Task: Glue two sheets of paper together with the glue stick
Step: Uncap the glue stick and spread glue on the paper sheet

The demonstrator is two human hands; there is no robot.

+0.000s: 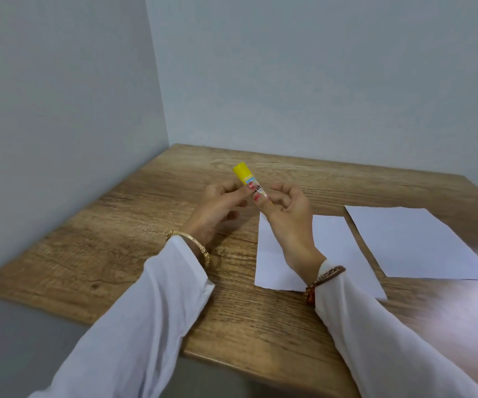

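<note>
While pinching the glue stick [249, 180] between fingers [251, 187] of both hands, left hand [217, 208] at the capped yellow end, right hand [288, 208] curled round the lower end, holding it tilted above the desk [146, 231]. Below, two white sheets lying flat, near sheet [275, 271] beside far sheet [409, 242], apart.

The glue stick [251, 181] carries a printed label with dark lettering, but the fingers [249, 188] cover part of it and none seems readable.
</note>
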